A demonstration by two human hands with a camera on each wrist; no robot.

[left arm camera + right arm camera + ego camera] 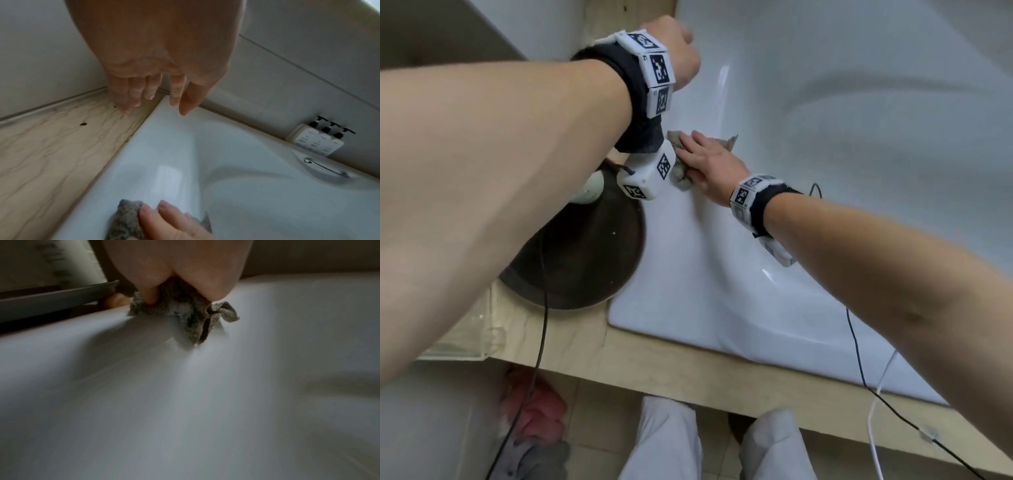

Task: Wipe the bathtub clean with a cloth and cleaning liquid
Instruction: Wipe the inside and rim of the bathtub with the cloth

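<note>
Nearby, a dark tray (585, 260) borders the bathtub (722, 291); right hand (709, 161) presses cloth (681, 178) flat, left hand (156, 68) hangs relaxed.

Cloth (681, 171) mostly hidden under hand (705, 161)

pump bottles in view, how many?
3. The pump bottles stand side by side in one row against the wall, on the ledge at the far rim of the bathtub, above its chrome handle. Only the left wrist view shows them.

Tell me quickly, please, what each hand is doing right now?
Left hand: open, fingers relaxed, holding nothing, above the bathtub corner.
Right hand: open, fingers flat, pressing the cloth on the bathtub rim.
</note>
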